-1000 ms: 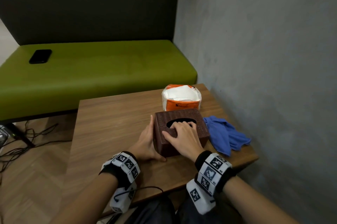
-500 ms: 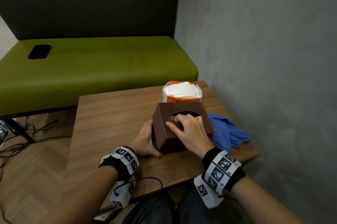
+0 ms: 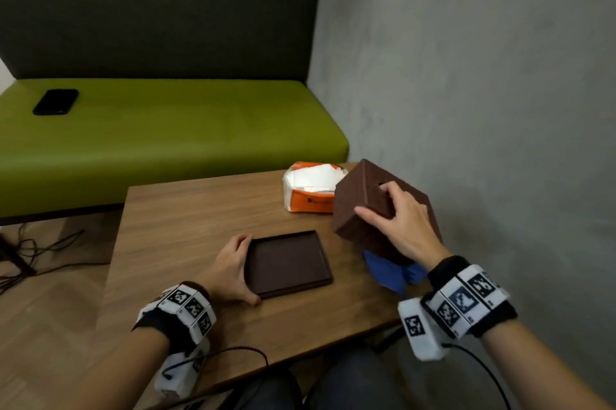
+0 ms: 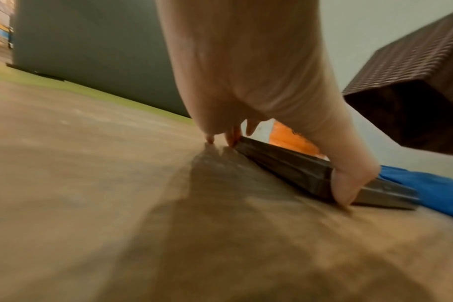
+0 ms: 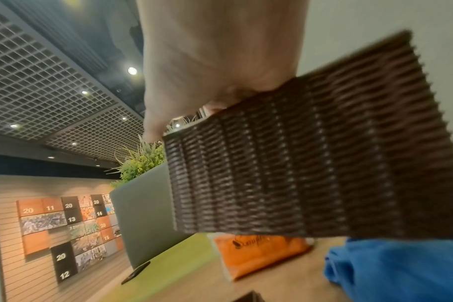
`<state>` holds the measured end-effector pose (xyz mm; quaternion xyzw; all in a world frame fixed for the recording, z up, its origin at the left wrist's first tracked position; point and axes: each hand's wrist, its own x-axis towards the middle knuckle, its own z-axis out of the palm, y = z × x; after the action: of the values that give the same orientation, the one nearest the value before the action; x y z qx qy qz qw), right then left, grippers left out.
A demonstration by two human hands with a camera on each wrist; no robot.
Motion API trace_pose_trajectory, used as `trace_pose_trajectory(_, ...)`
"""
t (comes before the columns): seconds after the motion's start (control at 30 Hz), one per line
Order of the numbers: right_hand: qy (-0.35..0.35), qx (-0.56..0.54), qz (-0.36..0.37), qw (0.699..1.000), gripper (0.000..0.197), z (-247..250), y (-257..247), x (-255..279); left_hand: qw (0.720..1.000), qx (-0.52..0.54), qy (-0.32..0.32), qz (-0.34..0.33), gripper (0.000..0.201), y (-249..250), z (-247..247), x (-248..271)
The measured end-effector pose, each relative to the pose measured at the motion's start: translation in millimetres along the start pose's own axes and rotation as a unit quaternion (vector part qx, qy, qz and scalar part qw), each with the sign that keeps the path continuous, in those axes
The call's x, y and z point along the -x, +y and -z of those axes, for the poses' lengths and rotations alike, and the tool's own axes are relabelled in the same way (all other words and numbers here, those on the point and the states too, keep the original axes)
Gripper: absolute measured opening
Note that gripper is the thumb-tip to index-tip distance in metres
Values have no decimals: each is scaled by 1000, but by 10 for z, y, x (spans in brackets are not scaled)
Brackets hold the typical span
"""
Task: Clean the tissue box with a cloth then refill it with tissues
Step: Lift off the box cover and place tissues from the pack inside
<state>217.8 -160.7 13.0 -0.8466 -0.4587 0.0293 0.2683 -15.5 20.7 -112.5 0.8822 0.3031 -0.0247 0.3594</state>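
- The right hand (image 3: 398, 227) grips the brown woven box cover (image 3: 363, 206), fingers hooked into the slot on its top and thumb against a side wall; the right wrist view shows its ribbed side (image 5: 311, 163) filling most of the picture.
- The cover hangs tilted in the air, clear of the table (image 3: 186, 216), to the right of the tray and above the blue cloth.
- The left hand (image 3: 231, 268) rests at the left edge of the flat brown tray (image 3: 288, 264), the box's base; fingers lie loosely spread along the rim, thumb at the near left corner.
- In the left wrist view the fingertips (image 4: 232, 139) touch the tray's (image 4: 292, 169) far corner and the thumb presses its near corner; whether the hand truly clamps it I cannot tell.
- The tray lies flat on the table with nothing in it.
- The blue cloth (image 3: 391, 271) lies crumpled just right of the tray, partly hidden under the raised cover, at the table's right edge.
- The orange and white tissue pack (image 3: 311, 187) sits behind the tray toward the right, its top torn open; the cover overlaps its right end in the head view.
- Well behind the tray runs a green bench (image 3: 166, 136); 1 black phone (image 3: 55, 101) lies on its left part.
- A grey wall (image 3: 483, 76) stands to the right of the tray.
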Motion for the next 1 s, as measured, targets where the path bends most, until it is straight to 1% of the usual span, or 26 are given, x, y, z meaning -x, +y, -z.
trace_pose_trajectory(0.07,-21,-59,3,998,72,-32,-7,119,999,-28,-2,15,141,-93,89,74)
trace_pose_trajectory(0.13,-17,-141,7,990,68,-71,-72,199,997,-71,3,41,131,-186,169,130)
trace_pose_trajectory(0.17,-11,-183,7,983,63,-91,-105,209,994,-96,6,56,125,-220,217,156)
trace_pose_trajectory(0.23,-5,-293,-3,956,46,-144,-207,216,983,-157,-8,94,121,-232,309,205)
trace_pose_trajectory(0.27,5,-358,-21,934,38,-191,-257,222,977,-181,-20,113,123,-206,349,221)
trace_pose_trajectory(0.3,19,-406,-53,912,36,-271,-273,218,975,-185,-28,121,125,-153,382,225)
trace_pose_trajectory(0.33,35,-440,-96,892,39,-357,-277,225,980,-155,-30,118,127,-88,399,211)
trace_pose_trajectory(0.4,58,-475,-188,858,51,-602,-214,224,997,-24,-13,73,121,144,399,162)
trace_pose_trajectory(0.43,55,-495,-224,838,63,-706,-200,232,998,43,-3,42,115,289,371,125)
trace_pose_trajectory(0.47,49,-516,-256,816,82,-807,-180,247,994,109,-2,19,110,428,325,86)
trace_pose_trajectory(0.5,53,-536,-280,795,103,-901,-141,257,985,172,-8,21,104,552,248,46)
trace_pose_trajectory(0.53,59,-550,-298,778,117,-1026,-35,247,975,220,-16,39,97,645,160,3)
trace_pose_trajectory(0.57,72,-558,-315,765,123,-1139,67,251,969,238,-13,59,88,721,70,-40)
trace_pose_trajectory(0.6,84,-573,-329,746,124,-1259,193,260,969,240,5,66,80,770,-17,-81)
trace_pose_trajectory(0.63,88,-577,-344,735,125,-1322,253,286,972,224,32,69,75,788,-83,-128)
trace_pose_trajectory(0.67,77,-578,-347,734,122,-1300,250,337,974,207,63,67,72,783,-124,-166)
trace_pose_trajectory(0.7,68,-572,-345,741,110,-1242,231,384,976,188,89,61,72,793,-124,-176)
trace_pose_trajectory(0.77,55,-529,-342,775,59,-1025,143,468,980,144,128,48,75,782,-97,-202)
trace_pose_trajectory(0.8,45,-517,-338,786,43,-947,156,488,983,113,136,46,76,788,-74,-204)
trace_pose_trajectory(0.9,44,-482,-313,817,36,-807,289,466,988,4,151,43,75,812,-30,-202)
trace_pose_trajectory(0.97,24,-433,-277,857,37,-761,323,430,987,-16,152,40,74,828,-14,-207)
trace_pose_trajectory(1.0,6,-396,-259,881,43,-769,344,400,987,-9,155,45,73,822,-18,-225)
